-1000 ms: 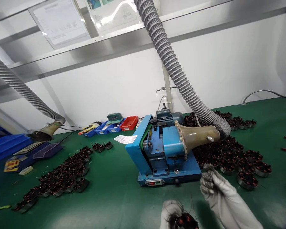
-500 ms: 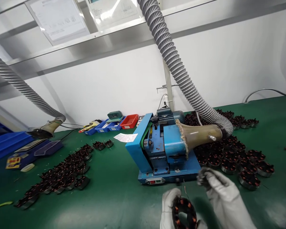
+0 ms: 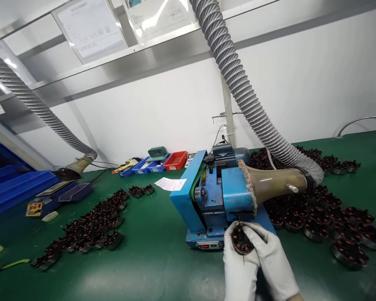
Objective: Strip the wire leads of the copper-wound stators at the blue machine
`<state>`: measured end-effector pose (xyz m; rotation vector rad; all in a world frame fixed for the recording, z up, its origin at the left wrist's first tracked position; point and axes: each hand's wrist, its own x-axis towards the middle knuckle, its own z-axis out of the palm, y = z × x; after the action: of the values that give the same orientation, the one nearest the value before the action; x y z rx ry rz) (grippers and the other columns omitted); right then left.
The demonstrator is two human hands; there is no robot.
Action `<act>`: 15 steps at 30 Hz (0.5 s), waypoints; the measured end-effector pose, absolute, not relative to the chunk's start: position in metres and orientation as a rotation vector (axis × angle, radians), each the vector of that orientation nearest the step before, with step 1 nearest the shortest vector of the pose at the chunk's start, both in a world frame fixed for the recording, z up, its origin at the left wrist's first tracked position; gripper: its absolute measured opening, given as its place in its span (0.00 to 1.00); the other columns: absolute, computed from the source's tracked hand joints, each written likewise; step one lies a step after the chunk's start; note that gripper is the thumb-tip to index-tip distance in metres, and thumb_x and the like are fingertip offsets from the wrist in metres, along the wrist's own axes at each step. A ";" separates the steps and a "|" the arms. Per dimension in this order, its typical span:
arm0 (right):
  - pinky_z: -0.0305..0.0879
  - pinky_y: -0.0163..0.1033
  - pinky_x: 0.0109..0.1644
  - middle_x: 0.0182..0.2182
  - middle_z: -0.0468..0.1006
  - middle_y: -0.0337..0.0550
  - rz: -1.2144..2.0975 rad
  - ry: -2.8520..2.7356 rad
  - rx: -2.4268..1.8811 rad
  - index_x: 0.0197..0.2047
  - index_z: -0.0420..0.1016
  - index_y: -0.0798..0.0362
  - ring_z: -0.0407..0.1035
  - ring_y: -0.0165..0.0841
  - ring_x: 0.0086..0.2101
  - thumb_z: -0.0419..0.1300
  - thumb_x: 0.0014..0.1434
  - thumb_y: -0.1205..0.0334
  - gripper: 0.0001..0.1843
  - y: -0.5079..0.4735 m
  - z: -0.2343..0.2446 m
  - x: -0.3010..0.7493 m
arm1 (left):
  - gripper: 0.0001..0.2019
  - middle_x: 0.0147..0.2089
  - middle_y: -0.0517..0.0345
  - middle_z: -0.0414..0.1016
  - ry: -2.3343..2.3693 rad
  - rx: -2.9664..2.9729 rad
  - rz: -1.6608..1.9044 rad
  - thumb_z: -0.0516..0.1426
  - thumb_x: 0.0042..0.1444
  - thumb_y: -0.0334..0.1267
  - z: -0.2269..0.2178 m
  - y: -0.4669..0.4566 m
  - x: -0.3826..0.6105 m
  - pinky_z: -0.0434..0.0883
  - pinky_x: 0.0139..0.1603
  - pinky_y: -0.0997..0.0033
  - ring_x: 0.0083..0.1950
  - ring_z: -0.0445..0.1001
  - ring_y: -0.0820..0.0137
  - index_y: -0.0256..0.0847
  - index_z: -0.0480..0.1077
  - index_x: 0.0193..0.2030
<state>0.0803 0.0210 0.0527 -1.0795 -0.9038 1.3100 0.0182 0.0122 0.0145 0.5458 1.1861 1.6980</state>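
Observation:
Both my hands wear white gloves and hold one round copper-wound stator (image 3: pixel 240 240) right in front of the blue bench machine (image 3: pixel 221 198). My left hand (image 3: pixel 240 267) grips the stator from the left and below. From the right, my right hand (image 3: pixel 271 261) closes its fingers over the stator's upper edge. The stator's thin wire ends point up toward the slot under the machine's blue housing.
A grey ribbed hose (image 3: pixel 247 100) with a tan funnel (image 3: pixel 277 184) ends at the machine. Several stators lie heaped at the right (image 3: pixel 326 213) and at the left (image 3: pixel 90 228). Blue and red bins (image 3: pixel 161 162), a paper note (image 3: pixel 170 184) and a second hose (image 3: pixel 40 113) stand behind.
Both hands rose and moved forward, bringing the stator from the bottom edge up against the machine's front. My right hand, earlier apart and raised, now grips the stator too.

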 end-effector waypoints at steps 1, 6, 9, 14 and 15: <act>0.70 0.47 0.48 0.34 0.84 0.50 1.298 -0.892 -1.089 0.30 0.82 0.55 0.76 0.46 0.39 0.68 0.44 0.53 0.14 0.025 0.052 0.079 | 0.19 0.41 0.51 0.79 1.184 0.564 1.708 0.66 0.36 0.36 0.016 0.015 0.018 0.72 0.50 0.64 0.43 0.78 0.62 0.43 0.71 0.38; 0.70 0.49 0.48 0.33 0.84 0.51 1.273 -0.847 -1.106 0.29 0.83 0.55 0.76 0.47 0.38 0.68 0.42 0.53 0.14 0.032 0.050 0.077 | 0.20 0.40 0.48 0.79 1.232 0.631 1.737 0.64 0.33 0.35 0.028 0.025 0.018 0.73 0.48 0.65 0.42 0.78 0.62 0.40 0.70 0.39; 0.71 0.48 0.48 0.32 0.85 0.50 1.272 -0.822 -1.112 0.30 0.83 0.54 0.77 0.47 0.38 0.67 0.43 0.54 0.13 0.032 0.049 0.077 | 0.21 0.41 0.44 0.79 1.310 0.677 1.672 0.62 0.32 0.36 0.039 0.023 0.018 0.73 0.47 0.64 0.42 0.78 0.61 0.38 0.69 0.38; 0.72 0.45 0.47 0.33 0.85 0.49 1.275 -0.806 -1.115 0.32 0.83 0.55 0.77 0.45 0.38 0.67 0.44 0.54 0.14 0.033 0.045 0.077 | 0.21 0.41 0.42 0.78 1.359 0.717 1.633 0.61 0.31 0.38 0.050 0.020 0.016 0.72 0.49 0.61 0.43 0.78 0.59 0.39 0.67 0.37; 0.72 0.45 0.47 0.33 0.85 0.49 1.272 -0.809 -1.118 0.32 0.83 0.55 0.77 0.45 0.38 0.67 0.44 0.53 0.14 0.033 0.044 0.077 | 0.21 0.41 0.42 0.79 1.362 0.724 1.624 0.61 0.31 0.38 0.052 0.020 0.015 0.72 0.49 0.61 0.43 0.78 0.59 0.38 0.67 0.37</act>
<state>0.0767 0.0329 0.0442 -1.1181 -0.8086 1.2724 0.0148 0.0196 0.0516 0.7245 1.3618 1.6236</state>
